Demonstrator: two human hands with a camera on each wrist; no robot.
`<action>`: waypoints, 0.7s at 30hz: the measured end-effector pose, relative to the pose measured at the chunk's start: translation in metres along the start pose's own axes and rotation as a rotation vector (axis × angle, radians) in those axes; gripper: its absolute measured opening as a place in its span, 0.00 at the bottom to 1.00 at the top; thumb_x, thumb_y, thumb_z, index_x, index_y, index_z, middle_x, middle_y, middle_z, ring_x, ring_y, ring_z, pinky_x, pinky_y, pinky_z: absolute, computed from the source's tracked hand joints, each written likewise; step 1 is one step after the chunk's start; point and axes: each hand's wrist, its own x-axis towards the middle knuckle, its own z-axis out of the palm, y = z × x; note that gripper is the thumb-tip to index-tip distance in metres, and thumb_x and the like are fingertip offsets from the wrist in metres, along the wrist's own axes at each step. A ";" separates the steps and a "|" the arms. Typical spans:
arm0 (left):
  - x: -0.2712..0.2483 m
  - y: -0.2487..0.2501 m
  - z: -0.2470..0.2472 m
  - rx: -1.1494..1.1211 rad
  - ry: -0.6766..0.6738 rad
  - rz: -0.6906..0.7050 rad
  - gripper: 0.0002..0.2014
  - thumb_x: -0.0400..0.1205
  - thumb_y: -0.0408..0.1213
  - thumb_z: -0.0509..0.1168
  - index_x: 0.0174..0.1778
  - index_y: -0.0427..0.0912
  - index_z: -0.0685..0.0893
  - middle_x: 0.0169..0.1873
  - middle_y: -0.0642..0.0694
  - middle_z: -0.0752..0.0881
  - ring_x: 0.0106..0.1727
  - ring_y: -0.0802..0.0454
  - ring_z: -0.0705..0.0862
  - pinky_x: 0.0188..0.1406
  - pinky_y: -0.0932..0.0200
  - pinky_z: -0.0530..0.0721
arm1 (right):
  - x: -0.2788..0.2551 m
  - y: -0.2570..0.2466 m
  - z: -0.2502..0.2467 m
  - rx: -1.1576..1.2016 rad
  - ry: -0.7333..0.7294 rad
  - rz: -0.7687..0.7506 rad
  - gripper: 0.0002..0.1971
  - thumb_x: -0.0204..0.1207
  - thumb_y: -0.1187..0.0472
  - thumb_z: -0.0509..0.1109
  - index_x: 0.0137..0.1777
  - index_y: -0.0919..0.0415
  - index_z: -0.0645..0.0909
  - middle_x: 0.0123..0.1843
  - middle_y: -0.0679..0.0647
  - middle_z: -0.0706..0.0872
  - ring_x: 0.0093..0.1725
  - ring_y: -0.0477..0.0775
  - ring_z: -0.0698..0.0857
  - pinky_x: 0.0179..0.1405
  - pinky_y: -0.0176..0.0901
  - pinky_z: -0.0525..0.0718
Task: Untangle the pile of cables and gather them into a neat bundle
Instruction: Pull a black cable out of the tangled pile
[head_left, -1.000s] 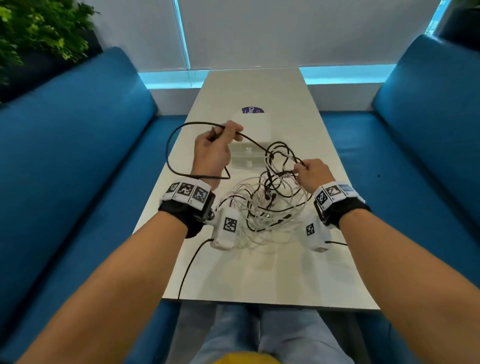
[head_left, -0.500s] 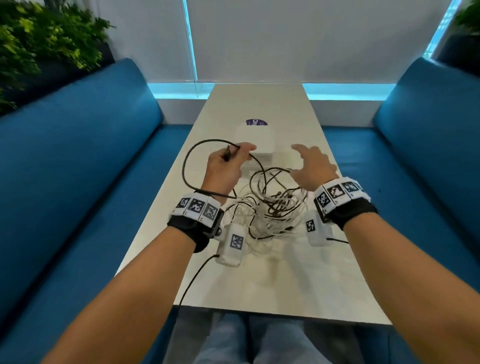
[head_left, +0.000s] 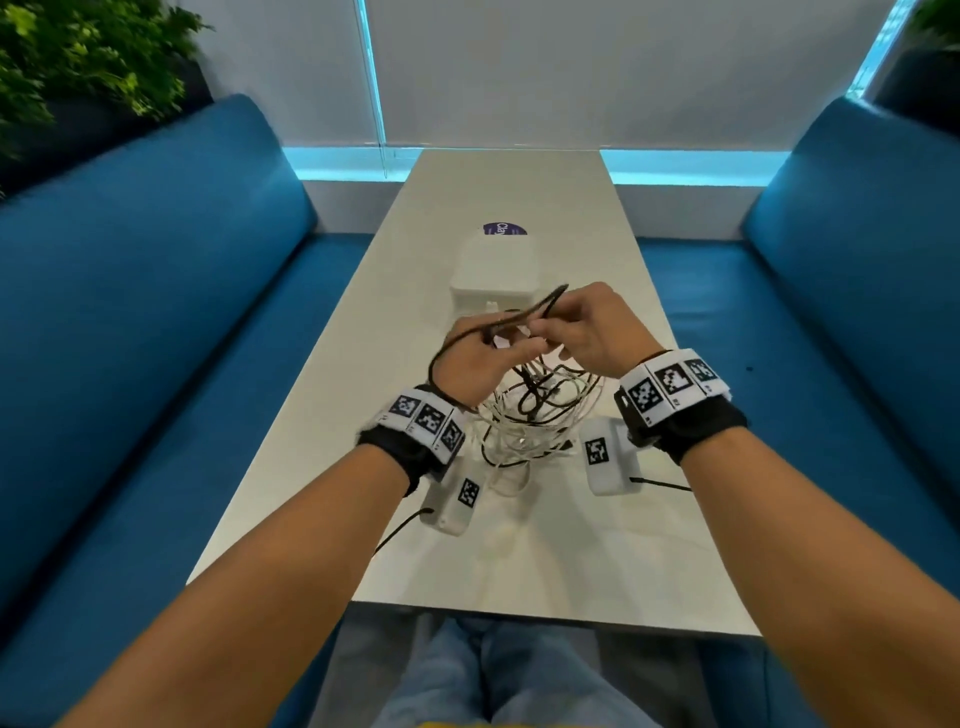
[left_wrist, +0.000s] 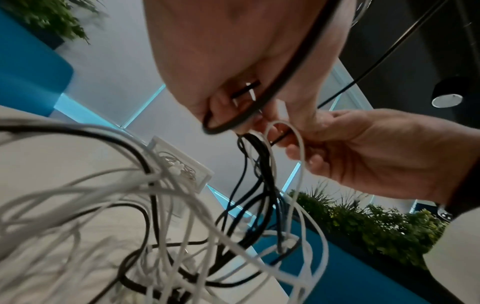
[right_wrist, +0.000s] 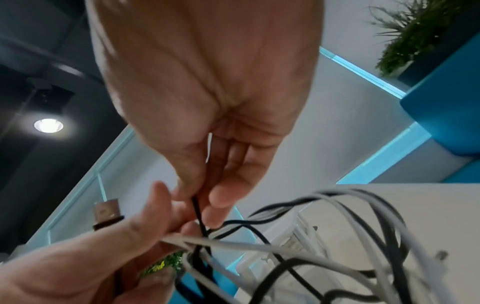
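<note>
A tangle of white and black cables (head_left: 535, 415) hangs from my hands down to the white table (head_left: 571, 561). My left hand (head_left: 511, 345) grips a thick black cable (head_left: 550, 299) that loops round its back and wrist. The left wrist view shows this black cable (left_wrist: 291, 80) crossing the palm. In the right wrist view the left hand (right_wrist: 145, 226) also holds a USB plug (right_wrist: 106, 214) and a white cable (right_wrist: 233, 244). My right hand (head_left: 545, 327) meets the left, its thumb and fingers pinching a thin black cable (right_wrist: 196, 205). A white loop (left_wrist: 298, 144) lies across its fingers.
A white box (head_left: 493, 275) stands on the table just beyond my hands, with a purple sticker (head_left: 504, 228) behind it. Blue sofas (head_left: 156, 312) flank the table on both sides. Plants (head_left: 78, 57) stand at the back left.
My right hand, open above the pile half a second ago, has moved left and pinched a cable at my left fingers. The wide black loop has drawn in round my left hand.
</note>
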 end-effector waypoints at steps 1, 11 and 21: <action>0.001 -0.002 0.003 0.048 0.025 0.010 0.11 0.71 0.37 0.78 0.49 0.49 0.91 0.34 0.48 0.88 0.35 0.61 0.82 0.41 0.64 0.79 | 0.001 0.002 0.000 0.015 0.010 0.009 0.10 0.75 0.67 0.73 0.37 0.50 0.88 0.34 0.50 0.90 0.33 0.41 0.87 0.36 0.38 0.83; 0.003 -0.021 0.001 0.548 -0.077 -0.177 0.12 0.72 0.50 0.75 0.30 0.46 0.89 0.28 0.47 0.88 0.36 0.47 0.86 0.37 0.56 0.82 | -0.001 -0.031 -0.013 0.392 0.309 -0.138 0.07 0.77 0.67 0.71 0.39 0.56 0.86 0.34 0.54 0.89 0.32 0.50 0.88 0.30 0.38 0.83; 0.008 -0.009 0.005 0.506 0.088 -0.078 0.22 0.77 0.45 0.70 0.19 0.44 0.72 0.18 0.50 0.73 0.26 0.52 0.71 0.33 0.57 0.71 | -0.007 -0.048 -0.007 0.570 0.208 -0.164 0.04 0.78 0.69 0.69 0.47 0.64 0.86 0.40 0.61 0.88 0.34 0.53 0.88 0.33 0.39 0.84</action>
